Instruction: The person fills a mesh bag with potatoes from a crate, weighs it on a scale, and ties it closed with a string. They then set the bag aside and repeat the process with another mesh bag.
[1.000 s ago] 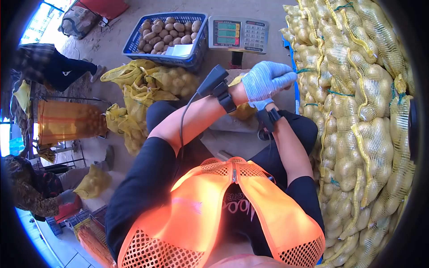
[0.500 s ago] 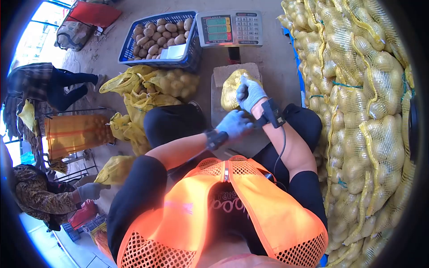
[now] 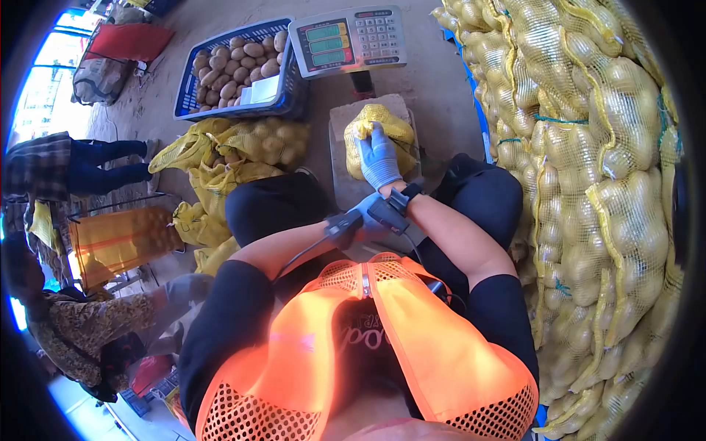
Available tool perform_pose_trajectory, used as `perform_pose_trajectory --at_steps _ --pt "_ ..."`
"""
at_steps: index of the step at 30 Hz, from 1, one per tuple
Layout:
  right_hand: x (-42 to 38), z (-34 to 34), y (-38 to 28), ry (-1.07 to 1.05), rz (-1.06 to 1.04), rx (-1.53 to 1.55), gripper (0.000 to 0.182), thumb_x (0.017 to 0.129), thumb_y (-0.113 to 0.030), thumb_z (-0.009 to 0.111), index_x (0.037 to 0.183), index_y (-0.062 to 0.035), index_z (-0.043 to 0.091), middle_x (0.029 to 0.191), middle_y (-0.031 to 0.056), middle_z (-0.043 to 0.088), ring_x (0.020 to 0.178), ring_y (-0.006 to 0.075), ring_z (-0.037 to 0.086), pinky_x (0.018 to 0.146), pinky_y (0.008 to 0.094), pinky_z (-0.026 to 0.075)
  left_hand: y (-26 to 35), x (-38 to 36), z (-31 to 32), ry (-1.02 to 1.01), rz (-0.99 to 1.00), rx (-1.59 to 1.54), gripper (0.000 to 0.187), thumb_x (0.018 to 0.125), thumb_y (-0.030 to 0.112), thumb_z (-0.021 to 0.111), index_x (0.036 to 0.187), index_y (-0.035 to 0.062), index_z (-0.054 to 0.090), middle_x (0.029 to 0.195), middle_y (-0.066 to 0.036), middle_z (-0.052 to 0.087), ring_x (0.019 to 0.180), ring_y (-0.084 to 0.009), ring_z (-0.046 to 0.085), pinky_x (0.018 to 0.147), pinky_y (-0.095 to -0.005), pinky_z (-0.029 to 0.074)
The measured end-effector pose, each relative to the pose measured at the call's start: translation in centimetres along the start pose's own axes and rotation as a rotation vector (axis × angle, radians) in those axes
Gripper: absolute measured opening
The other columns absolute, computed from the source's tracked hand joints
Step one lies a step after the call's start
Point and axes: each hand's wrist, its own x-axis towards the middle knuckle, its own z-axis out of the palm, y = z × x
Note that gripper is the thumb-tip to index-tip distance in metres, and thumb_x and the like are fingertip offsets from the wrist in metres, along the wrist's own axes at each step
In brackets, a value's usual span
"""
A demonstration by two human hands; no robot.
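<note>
A yellow mesh bag point(image 3: 401, 133) sits on the scale platform point(image 3: 338, 117), in front of the scale display point(image 3: 348, 41). My right hand point(image 3: 378, 156), in a blue-grey glove, is closed on the gathered yellow mesh at the near left of the bag. My left hand point(image 3: 365, 215), gloved alike, lies close to my body beside the right wrist. The right forearm and a wrist strap partly cover it, so its fingers are hidden.
Behind on the left stands a blue crate point(image 3: 290, 92) of potatoes with white paper. Yellow mesh sacks point(image 3: 276, 141) lie below it. Filled net sacks point(image 3: 573, 198) are stacked at the right. Two people point(image 3: 95, 323) are at the left, beside an orange sack point(image 3: 121, 242).
My right hand has moved left over the bag, and its fingers now hold the mesh at the near left. My left hand has moved down, under the right wrist. The view has shifted slightly.
</note>
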Motion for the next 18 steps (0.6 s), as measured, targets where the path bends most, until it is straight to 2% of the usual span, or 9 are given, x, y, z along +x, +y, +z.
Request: perform_pose_trajectory --at_steps 1,2,3,5,7,9,11,14,18 --pt "-0.2 -0.2 0.0 -0.018 -0.188 -0.204 0.041 0.089 -0.017 0.057 0.123 0.0017 0.043 0.093 0.0238 0.060 0.083 0.0359 0.060 0.074 0.0412 0.047 1.1 -2.0 -1.4 -0.115 -0.032 0.007 0.034 0.082 0.017 0.060 0.116 0.0103 0.057 0.110 -0.013 0.061 0.102 -0.0223 0.058 0.083 -0.0344 0.049" --pt "-0.3 -0.1 0.3 -0.032 -0.184 -0.213 0.040 0.090 -0.019 0.057 0.121 0.0018 0.043 0.094 0.0268 0.057 0.084 0.0414 0.056 0.075 0.0442 0.045 2.1 -3.4 -3.6 -0.248 -0.017 -0.017 0.036 0.081 0.018 0.061 0.117 0.0136 0.058 0.111 -0.013 0.061 0.099 -0.0244 0.061 0.084 -0.0362 0.049" --pt "-0.5 0.0 0.6 -0.034 -0.176 -0.206 0.040 0.090 -0.019 0.057 0.121 0.0018 0.043 0.094 0.0268 0.057 0.084 0.0414 0.056 0.075 0.0442 0.045 0.2 -5.4 -3.0 -0.191 0.265 -0.147 0.029 0.085 0.023 0.055 0.113 0.0161 0.059 0.112 -0.010 0.061 0.090 -0.0285 0.063 0.079 -0.0361 0.051" --pt "-0.3 -0.3 -0.3 -0.103 -0.165 -0.206 0.039 0.090 -0.019 0.056 0.121 0.0013 0.043 0.093 0.0245 0.057 0.083 0.0402 0.057 0.074 0.0442 0.045 6.0 -2.7 -20.4 -0.544 -0.001 -0.302 0.027 0.085 0.028 0.055 0.106 0.0135 0.062 0.109 -0.009 0.063 0.081 -0.0298 0.064 0.073 -0.0375 0.052" --pt "0.1 -0.7 -1.1 -0.213 -0.059 -0.210 0.037 0.090 -0.018 0.055 0.120 0.0000 0.044 0.093 0.0231 0.058 0.085 0.0388 0.057 0.075 0.0438 0.045 7.2 -1.4 -25.1 -0.257 -0.287 -0.642 0.023 0.081 0.029 0.058 0.092 0.0109 0.065 0.097 -0.007 0.065 0.071 -0.0303 0.063 0.067 -0.0400 0.051" --pt "-0.2 -0.7 1.0 -0.268 -0.137 -0.188 0.035 0.090 -0.018 0.055 0.118 -0.0001 0.045 0.092 0.0231 0.057 0.085 0.0384 0.057 0.075 0.0440 0.044 5.5 1.9 -23.6 0.335 -0.312 -0.163 0.019 0.079 0.025 0.060 0.083 0.0080 0.066 0.073 -0.011 0.066 0.066 -0.0317 0.062 0.062 -0.0372 0.052" --pt "-0.5 -0.3 3.8 -0.337 -0.221 -0.148 0.033 0.089 -0.018 0.055 0.116 -0.0003 0.046 0.091 0.0232 0.057 0.086 0.0379 0.057 0.076 0.0443 0.044 2.6 5.4 -19.7 0.423 -0.326 0.361 0.016 0.077 0.023 0.059 0.077 0.0090 0.067 0.072 -0.009 0.067 0.065 -0.0268 0.064 0.058 -0.0362 0.051" --pt "-0.4 0.7 9.5 -0.446 -0.330 -0.070 0.031 0.088 -0.017 0.055 0.113 -0.0005 0.047 0.090 0.0233 0.057 0.086 0.0373 0.056 0.076 0.0446 0.043 -3.5 8.9 -12.6 0.065 -0.531 0.562 0.015 0.076 0.023 0.059 0.074 0.0109 0.068 0.075 -0.009 0.067 0.067 -0.0236 0.065 0.059 -0.0350 0.051" --pt "-0.1 1.8 12.7 -0.460 -0.461 -0.045 0.029 0.087 -0.017 0.055 0.110 -0.0008 0.048 0.089 0.0235 0.056 0.086 0.0366 0.056 0.077 0.0450 0.042 -9.4 13.4 -7.5 -0.210 -0.530 0.603 0.017 0.077 0.026 0.060 0.079 0.0119 0.068 0.077 -0.007 0.067 0.074 -0.0233 0.066 0.061 -0.0355 0.051"
